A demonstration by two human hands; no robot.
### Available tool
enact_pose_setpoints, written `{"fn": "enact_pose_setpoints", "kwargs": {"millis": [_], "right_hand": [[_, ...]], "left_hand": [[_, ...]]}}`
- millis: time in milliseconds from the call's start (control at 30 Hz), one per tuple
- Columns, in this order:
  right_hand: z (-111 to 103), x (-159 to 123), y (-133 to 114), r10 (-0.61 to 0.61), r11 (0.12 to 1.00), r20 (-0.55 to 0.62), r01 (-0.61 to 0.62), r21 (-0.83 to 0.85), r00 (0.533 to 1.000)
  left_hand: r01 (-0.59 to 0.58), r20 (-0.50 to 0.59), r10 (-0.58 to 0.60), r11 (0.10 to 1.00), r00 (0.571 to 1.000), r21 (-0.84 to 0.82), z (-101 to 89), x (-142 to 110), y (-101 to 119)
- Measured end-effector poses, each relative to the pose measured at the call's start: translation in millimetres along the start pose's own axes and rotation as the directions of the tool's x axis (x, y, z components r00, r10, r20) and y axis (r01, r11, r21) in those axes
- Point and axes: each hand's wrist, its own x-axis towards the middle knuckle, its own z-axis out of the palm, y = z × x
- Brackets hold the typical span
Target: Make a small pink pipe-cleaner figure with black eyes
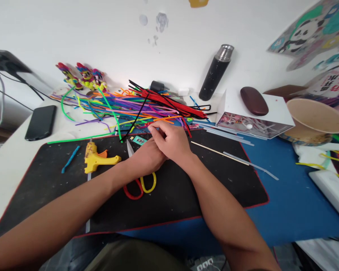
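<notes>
My right hand (pixel 172 142) is laid across my left hand (pixel 152 155), above the middle of the black mat. Its fingers look curled, but what lies inside them is hidden. The fingers of my left hand are out of sight beneath it. Scissors (pixel 133 196) with one red and one yellow handle lie partly under my left hand. Just beyond is a small teal label or card (pixel 138 140). To the left, a yellow glue gun (pixel 101 160) rests on the mat, near a short blue pipe cleaner (pixel 70 159).
A heap of coloured pipe cleaners (pixel 118 105) spreads behind the mat (pixel 169 207). Several small figures (pixel 86 75) and a phone (pixel 41 122) are at left. Right are a thermos (pixel 216 73), glue sticks (pixel 228 136), a thin wooden stick (pixel 219 153), a box (pixel 277 109) with a mouse (pixel 254 101), and a bowl (pixel 313 116).
</notes>
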Motion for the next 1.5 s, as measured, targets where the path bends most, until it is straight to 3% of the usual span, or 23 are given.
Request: {"fn": "enact_pose_setpoints", "kwargs": {"millis": [167, 467, 633, 800, 1000, 1100, 1167, 1233, 1333, 1400, 1500], "right_hand": [[0.3, 0.5, -0.3, 0.007, 1.0, 0.009, -0.007, -0.008, 1.0], [-0.1, 0.1, 0.1, -0.002, 1.0, -0.008, 0.002, 0.001, 1.0], [-0.7, -0.4, -1.1, -0.003, 1.0, -0.007, 0.003, 0.0, 1.0], [-0.3, -0.6, -0.7, -0.013, 1.0, -0.024, 0.013, -0.005, 1.0], [-2.2, -0.9, -2.2, -0.001, 1.0, -0.032, 0.002, 0.004, 0.999], [-3.5, -0.9, -3.0, 0.005, 0.999, -0.048, -0.003, 0.04, 0.999], [-4.1, -0.5, -2.8, 0.022, 0.998, -0.062, -0.018, 0.067, 0.998], [-4.5, 0.1, -2.0, 0.041, 0.994, -0.077, -0.032, 0.106, 0.996], [-4.4, 1.0, -0.5, 0.069, 0.982, -0.097, -0.05, 0.184, 0.993], [-3.9, 1.2, 0.1, 0.086, 0.975, -0.098, -0.063, 0.215, 0.992], [-3.5, 1.1, 0.0, 0.087, 0.972, -0.098, -0.063, 0.225, 0.991]], "left_hand": [[0.014, 0.025, -0.015, 0.999, 1.0, 0.045, 4.0, -1.6, 0.6], [0.04, -0.088, -0.037, 0.999, 0.995, 0.036, 4.2, -4.3, 9.2], [0.012, -0.113, -0.008, 0.999, 0.994, 0.03, 5.2, -5.1, 9.8], [-0.019, -0.072, 0.018, 1.0, 0.997, -0.011, 9.1, -7.7, 10.7], [-0.072, -0.119, 0.08, 0.995, 0.99, 0.069, 12.1, -6.7, 11.9], [-0.051, -0.175, 0.049, 0.999, 0.983, -0.008, 2.9, -5.5, 10.8], [0.015, -0.193, -0.047, 0.987, 0.98, -0.16, -8.6, -7.5, 8.8], [0.158, -0.154, -0.226, 0.918, 0.962, -0.364, -22.6, -11.6, 5.4], [0.405, 0.0, -0.538, 0.635, 0.843, -0.658, -41.6, -18.1, -2.4], [0.412, 0.043, -0.661, 0.413, 0.749, -0.812, -50.0, -20.5, -8.2], [0.26, 0.053, -0.772, 0.149, 0.633, -0.954, -56.2, -21.4, -15.2]]}}
